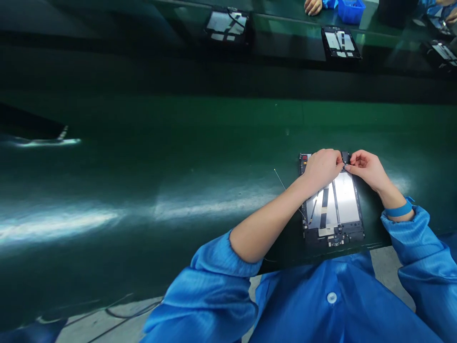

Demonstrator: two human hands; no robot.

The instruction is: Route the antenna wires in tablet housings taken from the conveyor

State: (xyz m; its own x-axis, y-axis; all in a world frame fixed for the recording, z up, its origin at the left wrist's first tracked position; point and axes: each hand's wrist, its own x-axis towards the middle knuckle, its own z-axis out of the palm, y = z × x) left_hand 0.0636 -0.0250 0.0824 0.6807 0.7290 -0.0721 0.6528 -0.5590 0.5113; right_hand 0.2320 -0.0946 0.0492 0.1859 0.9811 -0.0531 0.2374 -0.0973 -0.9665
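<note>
An opened tablet [348, 197] lies on the green bench top [214, 157] near its front edge, its silvery battery area and dark ribbon cables facing up. Over its upper part rests my left hand [323, 166], fingers closed and bent down at the top edge. My right hand [367, 167] comes in from the right, thumb and forefinger pinched at the same upper right spot. Whatever the fingertips hold there is too small to make out. A thin wire [280, 178] sticks out from the tablet's left side, passing beneath my left forearm.
Across the bench, more opened tablets [341, 43] lie on a raised strip, another tablet [227, 26] farther left. A blue bin [351, 11] stands behind them, beside another person's hand [313, 6]. A dark panel [30, 123] juts in at left. Cables [124, 317] hang below the bench edge.
</note>
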